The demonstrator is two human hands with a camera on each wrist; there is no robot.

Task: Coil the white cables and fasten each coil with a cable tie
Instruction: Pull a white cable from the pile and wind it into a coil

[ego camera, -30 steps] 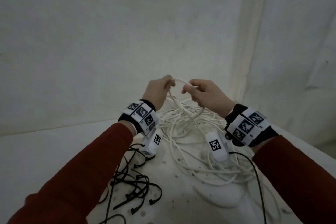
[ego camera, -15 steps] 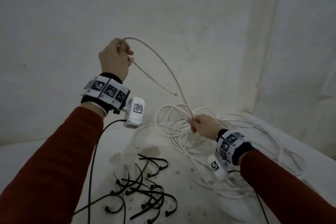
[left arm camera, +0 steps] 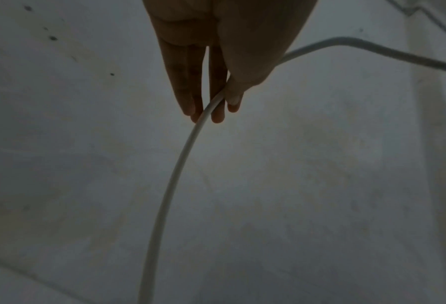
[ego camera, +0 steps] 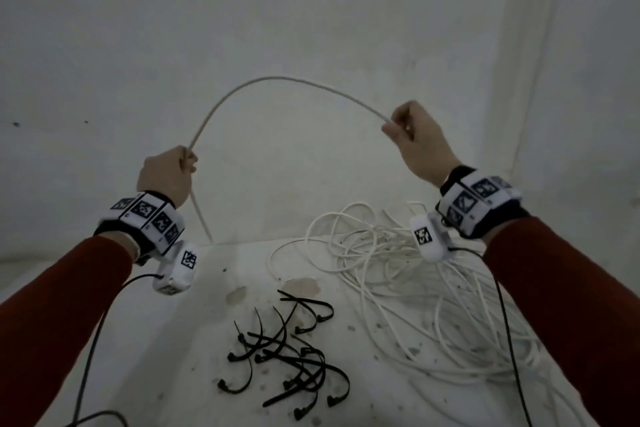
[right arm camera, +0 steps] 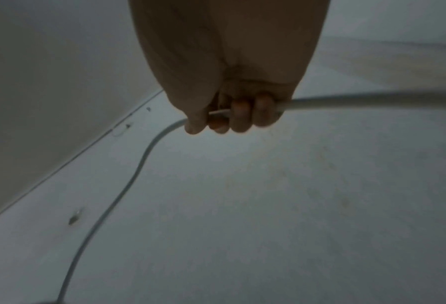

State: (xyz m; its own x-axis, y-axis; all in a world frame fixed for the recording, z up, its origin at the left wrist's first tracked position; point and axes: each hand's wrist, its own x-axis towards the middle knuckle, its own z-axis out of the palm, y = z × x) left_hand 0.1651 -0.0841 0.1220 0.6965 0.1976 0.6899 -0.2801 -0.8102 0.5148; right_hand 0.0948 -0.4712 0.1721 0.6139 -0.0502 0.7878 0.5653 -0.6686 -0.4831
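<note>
Both hands up, one white cable [ego camera: 277,81] arcing between them: left hand [ego camera: 168,172] pinches it between thumb and fingers [left arm camera: 217,98], short tail hanging below; right hand [ego camera: 417,142] has fingers curled round it. Remaining cable pile [ego camera: 398,291] lies on the table [ego camera: 194,329], black cable ties [ego camera: 294,357] beside it.

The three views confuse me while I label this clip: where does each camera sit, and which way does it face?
Head: on the person's head, looking forward and down at both hands, left hand and right hand, red sleeves, cable pile, cable ties.
Left wrist: looks along the fingers at the wall.
Right wrist: looks along curled fingers.
All three share the held white cable.
</note>
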